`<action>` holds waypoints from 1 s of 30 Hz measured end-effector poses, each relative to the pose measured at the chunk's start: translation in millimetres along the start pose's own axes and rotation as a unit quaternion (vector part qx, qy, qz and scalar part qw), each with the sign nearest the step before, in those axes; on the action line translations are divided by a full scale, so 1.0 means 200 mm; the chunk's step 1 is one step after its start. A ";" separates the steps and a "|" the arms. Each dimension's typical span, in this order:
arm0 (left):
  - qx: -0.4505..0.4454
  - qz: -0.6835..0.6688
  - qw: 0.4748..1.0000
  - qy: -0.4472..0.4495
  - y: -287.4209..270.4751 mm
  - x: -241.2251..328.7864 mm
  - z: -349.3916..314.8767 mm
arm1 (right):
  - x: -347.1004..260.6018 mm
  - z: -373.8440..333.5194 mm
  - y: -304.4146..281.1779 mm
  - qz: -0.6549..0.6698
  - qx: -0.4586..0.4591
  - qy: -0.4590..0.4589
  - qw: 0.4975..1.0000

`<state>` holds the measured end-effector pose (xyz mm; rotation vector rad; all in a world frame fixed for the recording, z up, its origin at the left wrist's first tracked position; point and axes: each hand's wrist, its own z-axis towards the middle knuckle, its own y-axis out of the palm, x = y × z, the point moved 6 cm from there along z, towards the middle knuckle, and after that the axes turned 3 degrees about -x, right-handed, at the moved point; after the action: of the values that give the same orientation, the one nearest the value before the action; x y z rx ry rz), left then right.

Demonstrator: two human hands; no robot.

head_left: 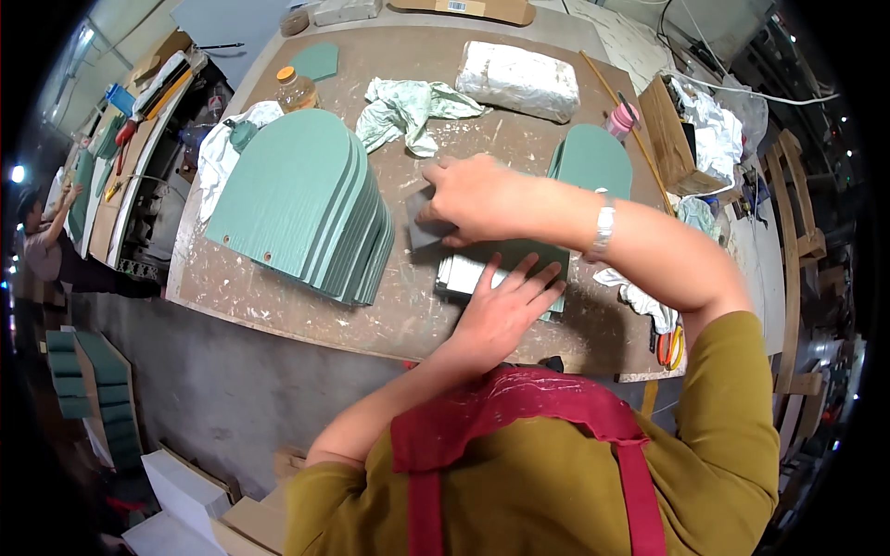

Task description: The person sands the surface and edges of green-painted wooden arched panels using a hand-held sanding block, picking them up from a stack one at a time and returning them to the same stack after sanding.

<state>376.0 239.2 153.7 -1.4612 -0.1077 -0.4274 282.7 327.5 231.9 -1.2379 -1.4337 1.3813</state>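
Orange-capped bottle (297,93), brown box (671,134)

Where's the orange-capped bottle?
The bottle stands upper left in the head view, on the brown table, just beyond the big stack of green panels.

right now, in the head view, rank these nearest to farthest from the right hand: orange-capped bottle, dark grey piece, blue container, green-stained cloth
1. Dark grey piece: touching the right hand.
2. Green-stained cloth: beyond the hand, slightly left.
3. Orange-capped bottle: farther left, behind the green stack.
4. Blue container: far left.
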 end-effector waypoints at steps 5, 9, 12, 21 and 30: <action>0.047 -0.134 0.990 -0.011 0.04 -0.05 -0.02 | -0.15 -0.10 0.02 0.115 -0.106 -0.028 0.987; 0.050 0.002 0.999 0.010 0.00 0.01 0.01 | 0.10 -0.04 0.01 -0.025 0.078 0.017 0.996; 0.082 -0.104 0.991 -0.020 0.07 -0.06 -0.03 | -0.17 -0.09 -0.10 0.054 -0.096 -0.029 0.993; 0.056 -0.021 0.998 -0.014 -0.05 -0.01 0.00 | 0.38 -0.25 -0.07 0.077 -0.004 0.258 0.963; 0.030 -0.095 0.994 -0.052 -0.10 -0.05 0.02 | 0.61 -1.00 0.14 0.206 0.204 0.439 0.850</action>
<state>361.4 244.1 170.5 -1.4187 -0.3422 -0.4976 451.7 490.6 214.1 -1.6216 -0.2301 1.0409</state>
